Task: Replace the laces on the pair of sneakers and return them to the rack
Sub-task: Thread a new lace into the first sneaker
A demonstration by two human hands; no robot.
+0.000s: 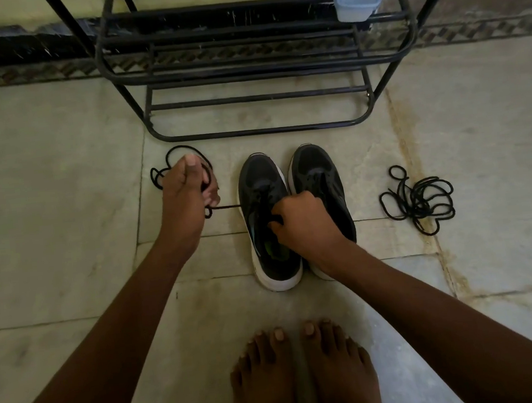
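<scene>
- Sneakers [295, 211] stood paired near the rack [255, 72].
- Left hand [188, 189] gripped a lace [226, 207], pulling it taut leftward.
- Right hand [302, 220] pinched the eyelets, likely steadying.

Two black sneakers with white soles — the left sneaker [268, 220] and the right sneaker [316, 177] — stood side by side, toes toward the black metal rack [252, 72]. One black lace [187, 176] ran taut from the left sneaker; a loose black lace [419, 201] lay tangled well right.
</scene>
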